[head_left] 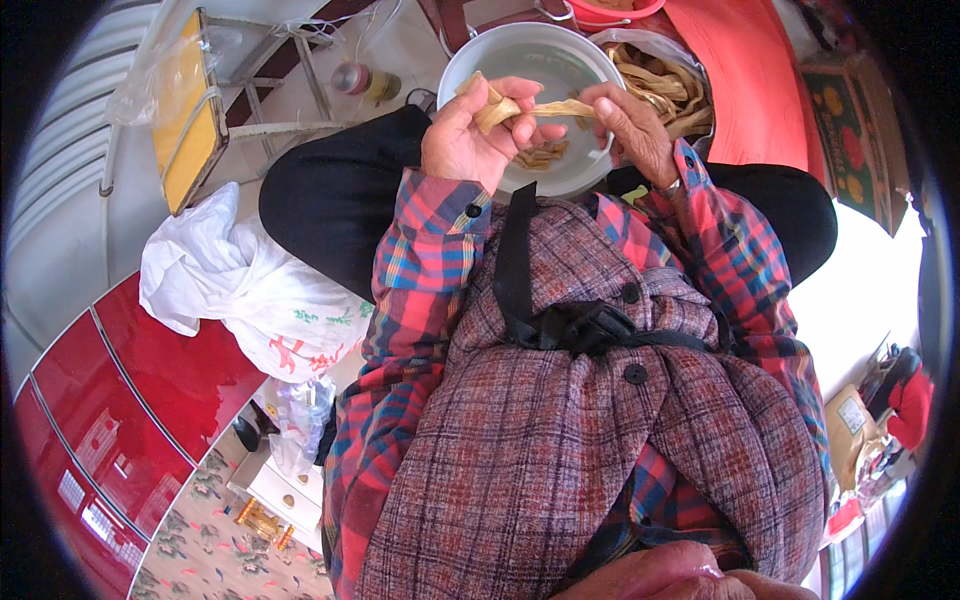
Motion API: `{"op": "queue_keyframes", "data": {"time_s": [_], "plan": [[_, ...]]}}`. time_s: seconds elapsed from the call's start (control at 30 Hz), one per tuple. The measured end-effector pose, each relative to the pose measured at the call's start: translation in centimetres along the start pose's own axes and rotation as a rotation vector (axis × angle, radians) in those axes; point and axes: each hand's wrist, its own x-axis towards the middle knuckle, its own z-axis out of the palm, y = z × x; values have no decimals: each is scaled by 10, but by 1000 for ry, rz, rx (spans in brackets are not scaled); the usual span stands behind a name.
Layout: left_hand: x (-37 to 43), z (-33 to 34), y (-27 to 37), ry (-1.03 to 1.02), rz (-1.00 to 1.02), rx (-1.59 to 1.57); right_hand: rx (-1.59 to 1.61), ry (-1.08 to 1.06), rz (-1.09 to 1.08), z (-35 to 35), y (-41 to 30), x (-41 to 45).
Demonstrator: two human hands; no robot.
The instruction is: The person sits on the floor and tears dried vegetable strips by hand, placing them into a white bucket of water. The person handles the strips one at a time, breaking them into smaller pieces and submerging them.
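A pale yellow-brown strip, perhaps dried plant leaf, (pixel 559 109) stretches between my hands above a light-coloured round basin (pixel 455 66). Its folded or knotted end is pinched in the fingers of my left hand (pixel 480 131). The thumb and fingers of my right hand (pixel 634 127) grip the thinner end. Inside the basin, below my hands, lie small folded pieces of similar material (pixel 541 155). Just beyond my right hand, a bag holds many long loose strips (pixel 667 84). My palms partly hide the strip's ends.
A red cloth or sheet (pixel 750 82) lies right of the bag, near a printed cardboard box (pixel 847 142). A red basin (pixel 622 11) is at the top. To the left are a metal-framed stool with a yellow board (pixel 184 120), a jar (pixel 366 80) and a white plastic bag (pixel 240 277).
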Motion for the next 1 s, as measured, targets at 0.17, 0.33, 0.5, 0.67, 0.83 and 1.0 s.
{"op": "queue_keyframes", "data": {"time_s": [0.17,0.33,0.5,0.67,0.83,1.0], "plan": [[-3,2,-9,157,-52,143,266,-220,101,24,-13,0],[-5,-20,2,55,19,-78,199,-156,30,16,-14,-9],[0,-6,9,152,19,100,39,-17,-177,22,-11,-10],[1,6,-1,305,-62,413,-27,30,-248,26,-9,-5],[1,2,0,301,-154,521,-63,10,-29,22,-9,-5],[3,0,-1,300,-160,484,31,-75,136,27,-17,-1]]}}
